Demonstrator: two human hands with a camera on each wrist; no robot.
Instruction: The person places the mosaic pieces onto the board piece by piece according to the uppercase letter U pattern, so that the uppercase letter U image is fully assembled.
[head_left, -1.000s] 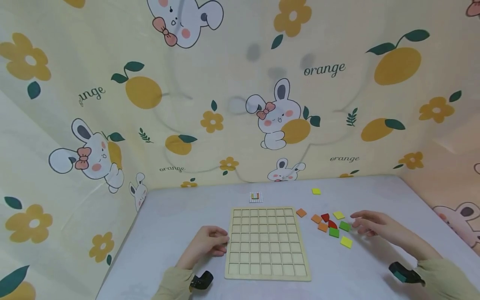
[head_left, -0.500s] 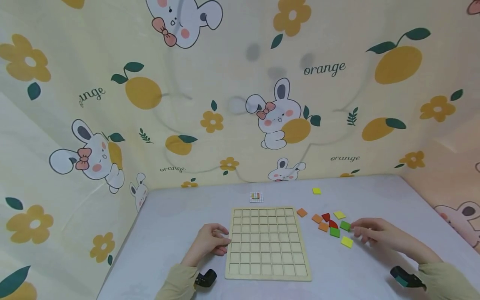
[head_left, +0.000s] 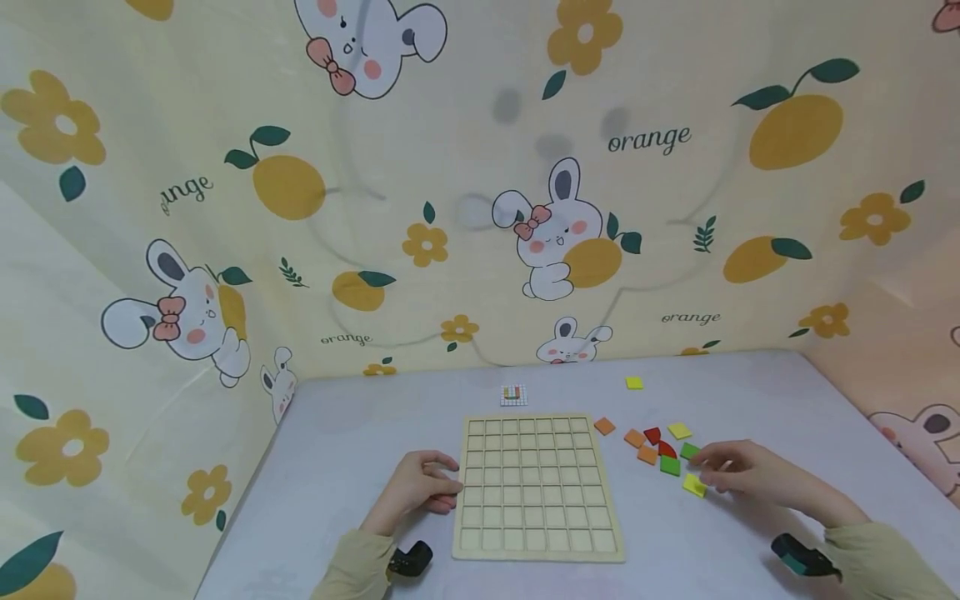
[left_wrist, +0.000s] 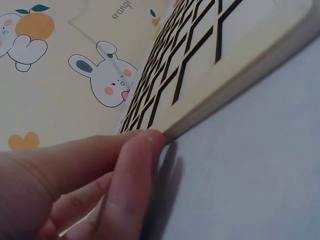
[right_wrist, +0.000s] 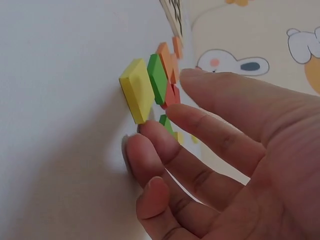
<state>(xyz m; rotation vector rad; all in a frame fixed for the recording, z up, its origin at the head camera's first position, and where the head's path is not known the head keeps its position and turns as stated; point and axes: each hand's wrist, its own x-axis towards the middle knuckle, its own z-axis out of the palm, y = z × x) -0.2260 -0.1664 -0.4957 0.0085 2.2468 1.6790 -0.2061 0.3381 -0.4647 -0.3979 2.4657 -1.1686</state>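
- Board (head_left: 537, 492), lower centre of the frame; left hand (head_left: 418, 483) touches its left edge, fingers relaxed.
- Right hand (head_left: 750, 475), lower right: open, fingers loosely parted, beside yellow tile (right_wrist: 137, 91).

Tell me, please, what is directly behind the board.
Behind the board, a card lies on the table, with cloth beyond. Whatever the card covers cannot be seen.

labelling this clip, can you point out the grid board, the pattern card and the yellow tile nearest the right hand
Grid board (head_left: 537, 494), head view: bare cells near its middle.
Pattern card (head_left: 513, 395), head view: middle of its printed face.
Yellow tile (right_wrist: 140, 89), right wrist view: its broad top face.
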